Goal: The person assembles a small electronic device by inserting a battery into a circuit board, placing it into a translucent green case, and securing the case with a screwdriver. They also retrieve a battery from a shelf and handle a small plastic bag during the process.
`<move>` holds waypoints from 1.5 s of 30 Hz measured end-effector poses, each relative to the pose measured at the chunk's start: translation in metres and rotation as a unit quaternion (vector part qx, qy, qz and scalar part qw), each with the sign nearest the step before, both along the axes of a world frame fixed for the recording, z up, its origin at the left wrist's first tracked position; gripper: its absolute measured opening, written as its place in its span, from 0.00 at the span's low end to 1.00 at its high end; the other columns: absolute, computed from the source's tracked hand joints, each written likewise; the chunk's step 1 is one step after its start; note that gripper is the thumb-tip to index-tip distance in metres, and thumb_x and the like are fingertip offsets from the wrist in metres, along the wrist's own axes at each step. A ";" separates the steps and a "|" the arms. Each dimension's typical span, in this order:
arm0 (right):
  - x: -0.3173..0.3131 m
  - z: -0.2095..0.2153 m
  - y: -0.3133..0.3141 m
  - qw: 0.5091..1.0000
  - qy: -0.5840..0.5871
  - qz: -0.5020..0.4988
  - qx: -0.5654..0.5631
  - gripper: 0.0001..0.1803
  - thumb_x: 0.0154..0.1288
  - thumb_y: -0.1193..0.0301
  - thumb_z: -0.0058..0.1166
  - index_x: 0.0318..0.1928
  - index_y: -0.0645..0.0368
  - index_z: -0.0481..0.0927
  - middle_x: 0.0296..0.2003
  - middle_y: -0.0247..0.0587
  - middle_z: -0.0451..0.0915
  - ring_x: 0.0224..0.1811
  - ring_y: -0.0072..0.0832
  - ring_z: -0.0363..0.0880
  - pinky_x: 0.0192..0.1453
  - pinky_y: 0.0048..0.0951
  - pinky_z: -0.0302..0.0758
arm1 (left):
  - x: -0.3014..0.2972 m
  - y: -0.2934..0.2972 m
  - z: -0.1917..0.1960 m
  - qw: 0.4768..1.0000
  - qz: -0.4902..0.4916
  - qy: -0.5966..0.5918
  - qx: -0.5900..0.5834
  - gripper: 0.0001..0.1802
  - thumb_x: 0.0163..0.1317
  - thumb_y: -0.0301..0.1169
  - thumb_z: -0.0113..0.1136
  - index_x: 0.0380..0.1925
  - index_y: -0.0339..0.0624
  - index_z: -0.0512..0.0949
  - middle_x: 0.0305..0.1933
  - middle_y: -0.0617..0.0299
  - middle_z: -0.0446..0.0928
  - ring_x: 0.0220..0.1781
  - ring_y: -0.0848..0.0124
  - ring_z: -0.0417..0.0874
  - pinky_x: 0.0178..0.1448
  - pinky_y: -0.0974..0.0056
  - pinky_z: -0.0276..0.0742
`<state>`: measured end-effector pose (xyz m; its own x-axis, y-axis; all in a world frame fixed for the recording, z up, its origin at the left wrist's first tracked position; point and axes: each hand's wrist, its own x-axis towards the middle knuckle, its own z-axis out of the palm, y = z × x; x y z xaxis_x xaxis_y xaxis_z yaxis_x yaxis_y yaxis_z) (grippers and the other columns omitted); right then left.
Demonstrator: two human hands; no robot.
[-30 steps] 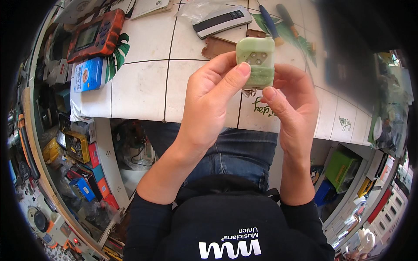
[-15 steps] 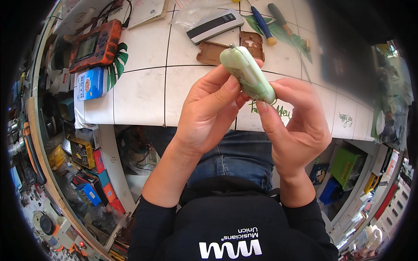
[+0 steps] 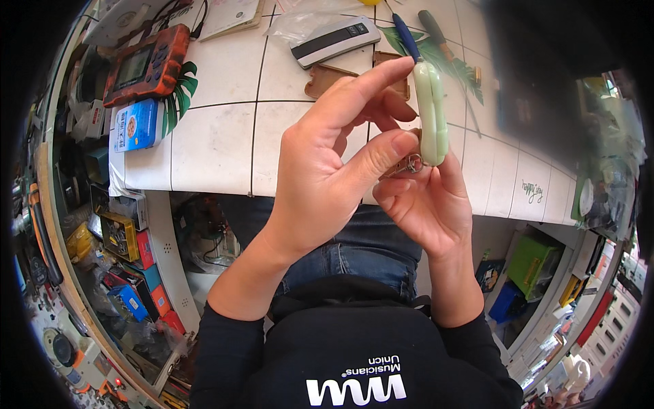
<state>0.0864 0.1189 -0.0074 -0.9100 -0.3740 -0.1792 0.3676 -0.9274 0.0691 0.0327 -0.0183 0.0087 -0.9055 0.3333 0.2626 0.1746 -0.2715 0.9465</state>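
A pale green key fob [image 3: 430,112] with a rounded case stands on edge above the table, its narrow side with a lengthwise seam facing up. My left hand [image 3: 320,160] has its index fingertip at the fob's far end and its thumb beside the near end, fingers curved. Under the near end, my right hand [image 3: 436,211] pinches the fob from below; part of its grip is hidden. A small metal key ring [image 3: 413,162] hangs between the left thumb and the right fingers. Brown plastic shell pieces [image 3: 327,80] lie behind the left hand, partly covered by it.
A grey and black remote [image 3: 335,42], a blue-handled screwdriver [image 3: 407,34] and another screwdriver [image 3: 436,31] lie at the back of the white tiled table [image 3: 218,146]. An orange handheld device [image 3: 146,65] and a blue box [image 3: 138,126] sit left. A dark blurred shape [image 3: 545,88] stands right.
The fob has turned from showing its broad face to its narrow edge and shifted right. My right hand has moved below it, and the left index finger has stretched to its far end.
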 end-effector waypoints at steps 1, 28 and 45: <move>0.001 0.000 -0.001 1.000 0.000 0.002 -0.003 0.19 0.67 0.63 0.50 0.54 0.58 0.69 0.44 0.40 0.77 0.42 0.24 0.74 0.46 0.29 0.72 | -0.001 -0.001 0.001 1.000 -0.010 -0.006 -0.003 0.30 0.58 0.31 0.62 0.60 0.33 0.66 0.46 0.58 0.76 0.47 0.73 0.77 0.54 0.68 0.72; -0.002 0.012 0.009 0.598 0.226 -0.175 0.749 0.11 0.55 0.78 0.60 0.40 0.66 0.79 0.36 0.42 0.78 0.36 0.24 0.75 0.40 0.23 0.72 | 0.000 -0.021 0.006 0.991 -0.006 -0.124 -0.051 0.13 0.53 0.21 0.64 0.39 0.35 0.76 0.36 0.61 0.75 0.41 0.74 0.77 0.51 0.68 0.75; -0.020 0.017 0.063 0.306 0.197 -0.157 0.918 0.10 0.53 0.81 0.57 0.38 0.64 0.80 0.36 0.42 0.79 0.34 0.26 0.77 0.39 0.23 0.72 | 0.004 -0.013 -0.007 0.933 -0.115 -0.335 -0.070 0.18 0.62 0.31 0.58 0.47 0.28 0.74 0.35 0.54 0.81 0.35 0.71 0.83 0.33 0.72 0.78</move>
<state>0.0668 0.1815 0.0099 -0.9356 0.1453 0.3217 -0.1150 0.7361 -0.6670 0.0365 -0.0309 0.0016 -0.7514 0.5269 -0.3972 -0.5158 -0.0937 0.8515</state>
